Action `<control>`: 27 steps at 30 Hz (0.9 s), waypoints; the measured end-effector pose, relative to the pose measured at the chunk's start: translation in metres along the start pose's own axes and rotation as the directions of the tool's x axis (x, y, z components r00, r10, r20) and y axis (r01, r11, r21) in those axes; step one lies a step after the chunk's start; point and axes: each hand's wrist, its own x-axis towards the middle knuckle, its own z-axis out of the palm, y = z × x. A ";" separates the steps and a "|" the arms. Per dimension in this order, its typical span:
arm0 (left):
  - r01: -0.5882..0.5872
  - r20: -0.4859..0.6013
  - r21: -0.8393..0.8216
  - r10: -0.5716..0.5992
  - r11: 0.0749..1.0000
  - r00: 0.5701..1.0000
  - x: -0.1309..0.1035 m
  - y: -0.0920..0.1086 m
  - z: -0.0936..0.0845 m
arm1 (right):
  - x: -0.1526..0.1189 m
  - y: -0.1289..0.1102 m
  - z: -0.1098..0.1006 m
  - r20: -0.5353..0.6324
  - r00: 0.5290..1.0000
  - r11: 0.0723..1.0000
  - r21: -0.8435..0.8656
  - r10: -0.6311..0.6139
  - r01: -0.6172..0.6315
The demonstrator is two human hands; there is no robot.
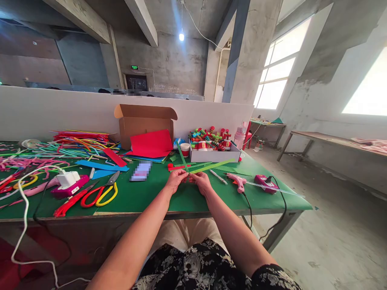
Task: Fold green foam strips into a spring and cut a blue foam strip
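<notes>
Over the green table, my left hand (177,179) pinches the lower end of a dark green paper strip (183,157), which points up and away. Close beside it, my right hand (200,181) is closed on the end of a light green paper strip (214,165) slanting off to the right. The two strips meet between my fingertips, where I cannot see exactly how they join. More green strips and a red piece lie on the table just beyond my hands. To the right are a white pen (218,177) and a pink glue gun (237,182).
Scissors (101,192) with red and yellow handles lie left, near a power strip (70,186) with a white plug. A white box (215,155) of small red and green figures stands behind my hands. Red sheets (151,144) lean on a cardboard box (146,117). Another socket block (266,183) sits right.
</notes>
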 end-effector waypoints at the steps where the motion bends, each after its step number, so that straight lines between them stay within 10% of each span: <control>1: 0.007 0.005 -0.004 -0.007 1.000 1.000 0.000 0.000 0.000 | 0.000 0.000 0.000 -0.001 1.000 1.000 -0.001 -0.002 0.002; 27: -0.054 -0.041 -0.033 0.053 0.998 0.998 -0.009 0.014 0.008 | 0.005 0.005 -0.003 0.045 0.999 0.992 0.120 0.022 -0.027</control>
